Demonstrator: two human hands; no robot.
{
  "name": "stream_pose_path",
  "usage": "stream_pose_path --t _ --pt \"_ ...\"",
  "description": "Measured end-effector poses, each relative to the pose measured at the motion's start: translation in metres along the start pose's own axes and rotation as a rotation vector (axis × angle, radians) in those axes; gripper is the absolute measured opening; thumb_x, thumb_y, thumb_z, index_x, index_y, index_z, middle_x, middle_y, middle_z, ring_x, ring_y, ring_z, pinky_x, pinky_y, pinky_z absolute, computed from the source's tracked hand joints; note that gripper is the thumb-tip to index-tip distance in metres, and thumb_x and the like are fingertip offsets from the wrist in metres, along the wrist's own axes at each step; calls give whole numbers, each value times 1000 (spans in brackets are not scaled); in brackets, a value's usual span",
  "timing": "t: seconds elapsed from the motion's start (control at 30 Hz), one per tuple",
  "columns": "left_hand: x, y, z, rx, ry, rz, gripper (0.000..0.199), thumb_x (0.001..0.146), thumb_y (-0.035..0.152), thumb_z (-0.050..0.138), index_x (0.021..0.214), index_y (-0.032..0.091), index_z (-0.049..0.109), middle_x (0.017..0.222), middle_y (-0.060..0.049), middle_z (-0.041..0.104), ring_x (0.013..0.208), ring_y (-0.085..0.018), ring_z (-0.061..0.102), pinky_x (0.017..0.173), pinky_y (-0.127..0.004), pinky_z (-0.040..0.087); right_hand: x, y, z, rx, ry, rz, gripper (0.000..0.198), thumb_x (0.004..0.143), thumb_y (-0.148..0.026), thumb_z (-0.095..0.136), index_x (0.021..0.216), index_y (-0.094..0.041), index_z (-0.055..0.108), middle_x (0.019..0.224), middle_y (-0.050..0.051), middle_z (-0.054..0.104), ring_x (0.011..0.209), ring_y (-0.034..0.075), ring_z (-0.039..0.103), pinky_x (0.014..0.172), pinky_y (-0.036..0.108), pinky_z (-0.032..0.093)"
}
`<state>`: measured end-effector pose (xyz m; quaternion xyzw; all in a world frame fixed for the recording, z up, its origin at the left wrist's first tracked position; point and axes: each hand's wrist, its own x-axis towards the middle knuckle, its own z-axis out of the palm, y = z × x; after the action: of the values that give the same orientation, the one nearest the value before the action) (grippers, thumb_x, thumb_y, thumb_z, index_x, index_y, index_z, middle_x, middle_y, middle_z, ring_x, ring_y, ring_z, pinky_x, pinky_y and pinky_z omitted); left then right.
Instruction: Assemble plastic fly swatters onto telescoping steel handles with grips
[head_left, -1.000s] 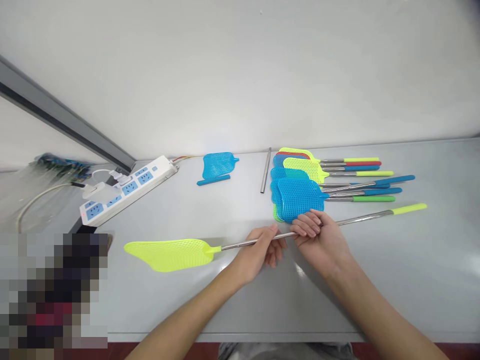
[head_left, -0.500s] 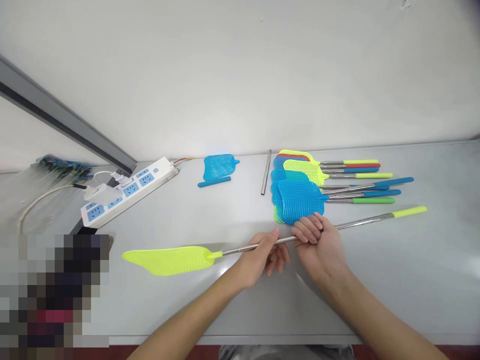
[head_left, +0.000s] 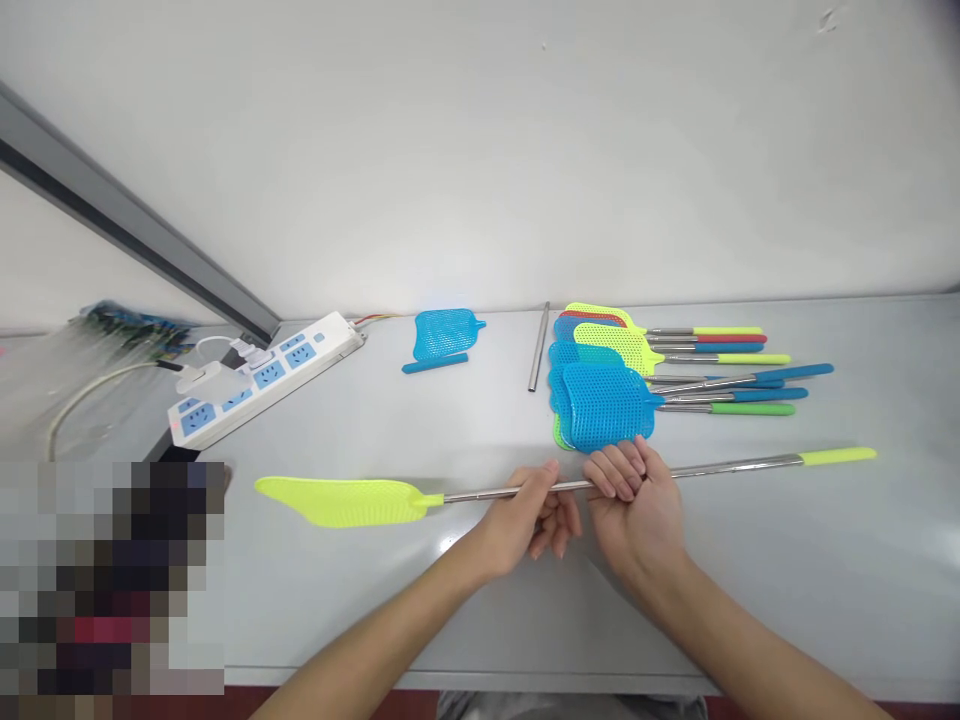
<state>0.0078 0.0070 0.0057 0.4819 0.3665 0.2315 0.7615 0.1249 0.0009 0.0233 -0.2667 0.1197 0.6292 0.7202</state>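
Observation:
Both my hands grip the metal rod of a yellow fly swatter [head_left: 349, 502], held crosswise over the table with its rod extended. My left hand [head_left: 529, 512] pinches the rod between thumb and fingers, on the side nearer the yellow head. Close beside it, my right hand [head_left: 634, 490] is wrapped round the rod, and part of the metal is hidden under its fingers. The yellow grip sticks out far to the right. Just behind my right hand lies a pile of fly swatters [head_left: 609, 405] in blue, yellow, red and green, their handles pointing right.
Near the wall lie a loose blue swatter head [head_left: 445, 334], a blue grip sleeve [head_left: 435, 364] and a bare metal rod [head_left: 538, 347]. A white power strip [head_left: 266, 380] with plugs stands at the left. Beside it is a clear plastic bag [head_left: 112, 385]. A blurred-out patch covers the lower left.
The yellow swatter has turned slightly: its grip end has come lower and nearer, its head a little higher. Both hands keep their hold. The whole view has shifted slightly.

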Motion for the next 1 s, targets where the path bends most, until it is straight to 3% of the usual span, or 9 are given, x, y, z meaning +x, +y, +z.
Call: stream_pose_path --t 1.0 --pt "0 0 2 35 -4 25 56 84 41 19 54 11 55 39 0 46 31 -5 34 35 -18 25 0 0 0 36 2 34 31 77 -20 44 53 -17 25 43 -9 14 34 3 20 33 17 23"
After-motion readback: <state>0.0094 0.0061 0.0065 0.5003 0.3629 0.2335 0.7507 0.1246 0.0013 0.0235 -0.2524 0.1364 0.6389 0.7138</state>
